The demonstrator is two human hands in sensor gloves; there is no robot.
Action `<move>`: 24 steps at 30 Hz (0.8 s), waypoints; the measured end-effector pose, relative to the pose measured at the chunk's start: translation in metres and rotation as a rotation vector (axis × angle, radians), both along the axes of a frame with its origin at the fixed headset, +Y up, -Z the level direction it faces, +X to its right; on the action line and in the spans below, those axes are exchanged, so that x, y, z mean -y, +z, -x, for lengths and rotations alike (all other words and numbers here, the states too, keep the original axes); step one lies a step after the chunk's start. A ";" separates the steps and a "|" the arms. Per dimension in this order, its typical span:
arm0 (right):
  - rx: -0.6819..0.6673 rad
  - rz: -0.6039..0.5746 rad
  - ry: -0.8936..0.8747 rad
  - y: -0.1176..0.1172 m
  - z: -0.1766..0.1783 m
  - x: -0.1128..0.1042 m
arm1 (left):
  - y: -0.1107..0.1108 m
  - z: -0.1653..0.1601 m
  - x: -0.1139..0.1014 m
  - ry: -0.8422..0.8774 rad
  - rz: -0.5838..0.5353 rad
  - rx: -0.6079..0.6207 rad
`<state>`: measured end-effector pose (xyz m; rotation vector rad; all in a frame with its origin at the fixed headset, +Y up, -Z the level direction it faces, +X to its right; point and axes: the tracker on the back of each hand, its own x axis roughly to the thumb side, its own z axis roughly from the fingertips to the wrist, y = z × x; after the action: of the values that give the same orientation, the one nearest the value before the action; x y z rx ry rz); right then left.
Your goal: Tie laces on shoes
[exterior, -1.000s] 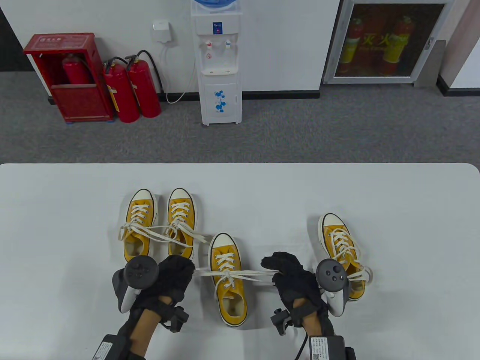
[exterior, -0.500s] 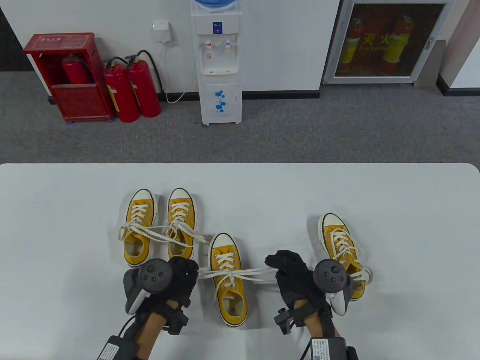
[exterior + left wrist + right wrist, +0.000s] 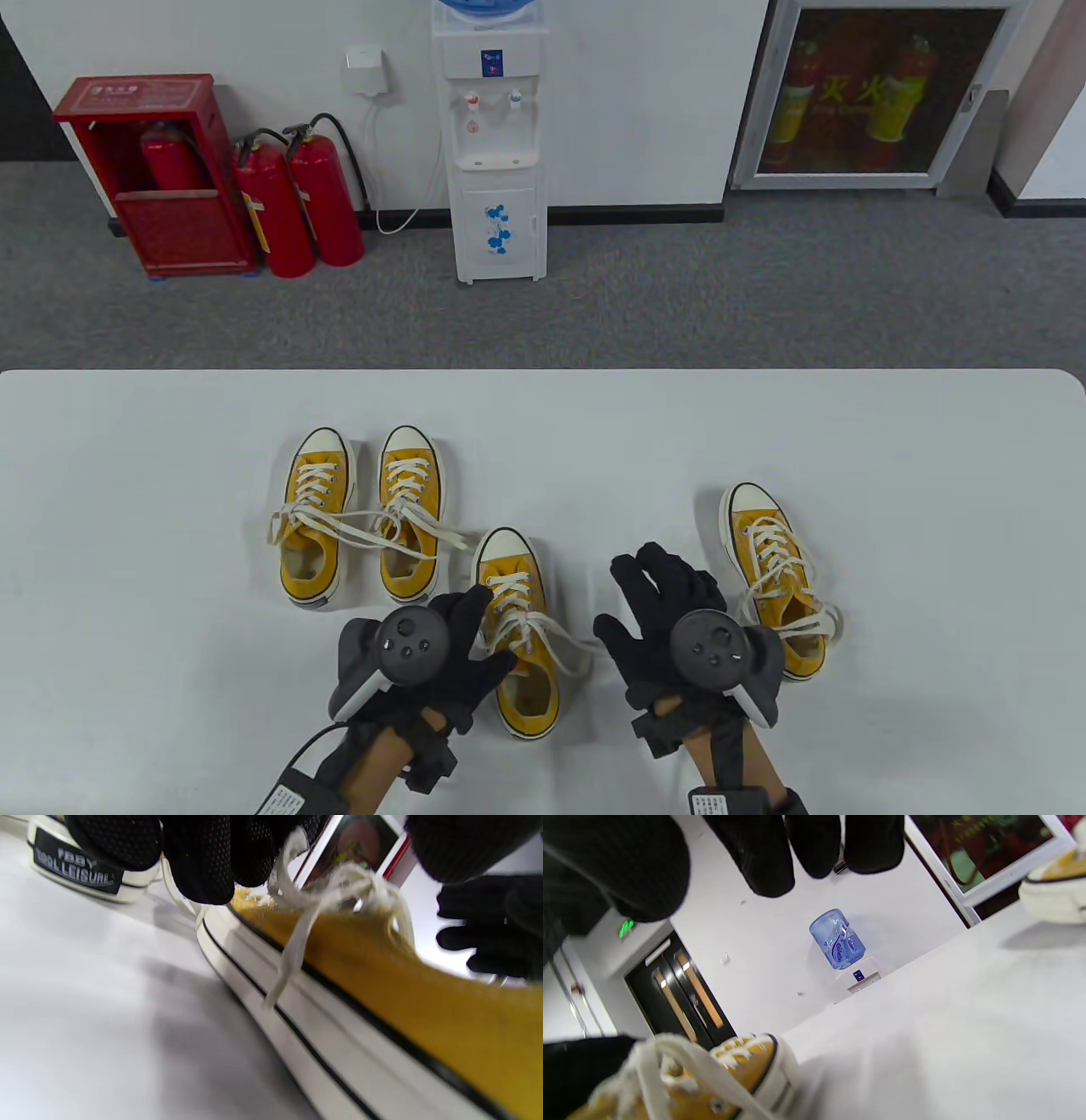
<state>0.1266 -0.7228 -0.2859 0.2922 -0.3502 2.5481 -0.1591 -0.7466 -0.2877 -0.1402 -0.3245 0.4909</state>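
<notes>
Laces (image 3: 543,632) lie slack between left fingers (image 3: 475,611) and right fingers (image 3: 653,577).

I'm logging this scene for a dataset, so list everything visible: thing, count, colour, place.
Shoes: four, yellow with white laces. Left pair side by side, laces loose; middle shoe; right shoe, bow tied.
Table: one, white, foreground.
Water dispenser: one, white, back wall.
Fire extinguishers: two red, on the floor; a third in the red cabinet.
Glass-door cabinet: one, back right.
Left hand: black glove, fingers resting on the middle shoe's laces.
Right hand: black glove, fingers spread, holding nothing.
</notes>
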 end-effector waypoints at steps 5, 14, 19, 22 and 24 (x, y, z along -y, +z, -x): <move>-0.021 0.017 0.184 0.003 0.014 0.003 | -0.001 -0.007 0.014 -0.058 0.062 0.009; -0.032 0.086 0.329 0.003 0.023 0.011 | -0.003 -0.008 0.023 -0.028 0.136 -0.037; -0.031 0.113 0.345 0.001 0.024 0.016 | -0.003 -0.011 0.024 -0.043 0.133 -0.061; -0.024 0.128 0.351 0.000 0.023 0.018 | -0.003 -0.012 0.024 -0.042 0.141 -0.077; -0.022 0.133 0.349 0.000 0.023 0.019 | -0.003 -0.012 0.024 -0.039 0.139 -0.090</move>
<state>0.1041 -0.7417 -0.2864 0.3575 -0.1280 2.8917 -0.1472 -0.7702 -0.2905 -0.2580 -0.1996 0.4794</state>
